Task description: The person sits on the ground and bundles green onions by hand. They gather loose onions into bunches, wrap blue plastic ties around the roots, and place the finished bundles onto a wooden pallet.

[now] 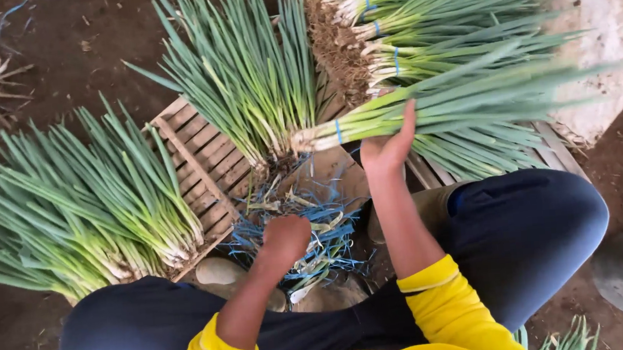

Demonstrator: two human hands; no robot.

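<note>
Holding a tied spring-onion bundle (426, 109) over the stack, the right hand (388, 146) grips it while the left hand (285, 237), fingers clenched, reaches into blue ties (316, 227), probably bundling.

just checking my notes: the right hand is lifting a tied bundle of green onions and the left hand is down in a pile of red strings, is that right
Not quite: the strings are blue, not red. The head view shows the left hand down in that blue pile, while the right hand is indeed up at a tied bundle of green onions.
</note>
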